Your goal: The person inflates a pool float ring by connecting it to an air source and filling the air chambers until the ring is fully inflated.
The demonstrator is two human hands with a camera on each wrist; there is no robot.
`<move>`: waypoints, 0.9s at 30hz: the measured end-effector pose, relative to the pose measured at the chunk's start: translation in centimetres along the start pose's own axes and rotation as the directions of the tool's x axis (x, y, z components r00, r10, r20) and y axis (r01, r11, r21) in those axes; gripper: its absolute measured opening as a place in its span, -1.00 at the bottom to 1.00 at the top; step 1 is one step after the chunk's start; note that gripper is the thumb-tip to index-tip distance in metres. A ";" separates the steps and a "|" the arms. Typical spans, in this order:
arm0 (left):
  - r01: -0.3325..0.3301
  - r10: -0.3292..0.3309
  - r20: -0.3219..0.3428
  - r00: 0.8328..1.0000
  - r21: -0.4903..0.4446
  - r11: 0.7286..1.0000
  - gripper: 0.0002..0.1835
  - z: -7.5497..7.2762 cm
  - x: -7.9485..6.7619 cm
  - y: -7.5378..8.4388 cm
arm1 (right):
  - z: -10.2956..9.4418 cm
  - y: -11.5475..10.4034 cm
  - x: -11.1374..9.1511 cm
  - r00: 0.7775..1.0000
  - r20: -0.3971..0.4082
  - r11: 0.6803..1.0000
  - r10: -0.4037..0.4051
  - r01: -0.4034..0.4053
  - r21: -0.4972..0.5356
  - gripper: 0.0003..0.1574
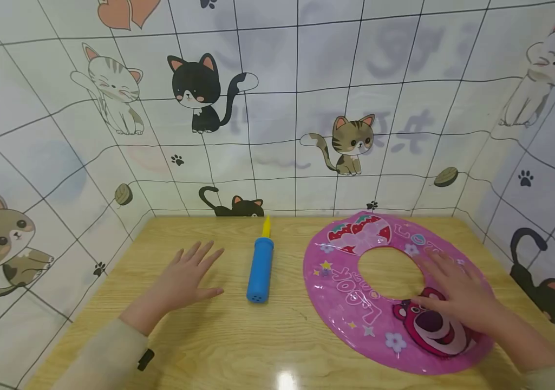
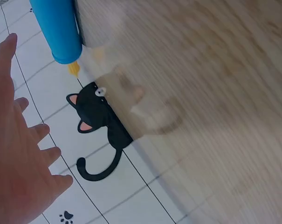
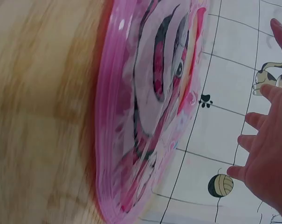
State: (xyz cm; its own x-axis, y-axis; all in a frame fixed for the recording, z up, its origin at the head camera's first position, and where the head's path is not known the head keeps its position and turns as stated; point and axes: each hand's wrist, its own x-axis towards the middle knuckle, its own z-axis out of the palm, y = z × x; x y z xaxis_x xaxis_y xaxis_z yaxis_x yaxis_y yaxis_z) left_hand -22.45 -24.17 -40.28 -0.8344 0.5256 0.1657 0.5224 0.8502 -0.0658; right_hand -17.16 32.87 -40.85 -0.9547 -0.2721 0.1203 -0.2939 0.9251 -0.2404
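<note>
A pink swim ring (image 1: pixel 340 303) with a bear face, strawberries and flowers printed on it lies flat on the right side of the table. My right hand (image 1: pixel 457 292) is spread over its right part, fingers straight and holding nothing; the right wrist view shows the hand (image 3: pixel 266 140) apart from the ring (image 3: pixel 117 116). A blue hand pump (image 1: pixel 260 271) with a yellow nozzle (image 1: pixel 267 226) lies near the middle, nozzle toward the back wall. Left of the pump, my left hand (image 1: pixel 184 281) hovers with fingers spread, its thumb pointing toward the pump.
The light wooden table (image 1: pixel 287 346) ends at a back wall (image 1: pixel 277 162) covered in white grid sheeting with cartoon cats. Similar sheeting encloses the left and right sides. A small black object (image 1: pixel 145 359) shows at the left sleeve.
</note>
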 end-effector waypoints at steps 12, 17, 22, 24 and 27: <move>-0.068 0.068 0.007 0.998 0.029 0.997 -0.08 -1.4 3.2 4.2 | 0.1 -2.9 1.4 0.988 -0.044 0.961 -0.145 0.152 0.231 0.08; -0.116 0.116 0.015 0.993 0.034 0.993 -0.12 -1.8 4.5 5.6 | 0.6 -3.8 2.0 0.992 0.049 0.938 -0.118 0.095 0.334 0.02; -0.136 0.135 0.058 0.989 0.018 0.990 -0.14 -2.5 6.2 7.0 | 1.1 -4.3 2.8 0.987 0.082 0.912 -0.141 0.097 0.400 -0.06; -0.139 0.137 0.082 0.987 0.013 0.990 -0.15 -2.7 6.9 7.5 | 1.4 -4.5 3.1 0.985 0.095 0.893 -0.146 0.090 0.442 -0.08; -0.150 0.149 0.122 0.981 0.003 0.989 -0.16 -2.8 8.1 8.0 | 1.8 -4.6 3.7 0.984 0.101 0.867 -0.146 0.078 0.493 -0.12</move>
State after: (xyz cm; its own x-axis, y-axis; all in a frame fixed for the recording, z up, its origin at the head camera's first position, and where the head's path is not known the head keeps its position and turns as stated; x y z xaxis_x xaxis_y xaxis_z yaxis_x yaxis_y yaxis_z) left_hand -24.55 -13.19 -36.73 -0.7625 0.6462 0.0327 0.6415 0.7615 -0.0926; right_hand -19.47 27.13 -41.07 -0.9015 -0.4291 0.0565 -0.3516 0.6500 -0.6737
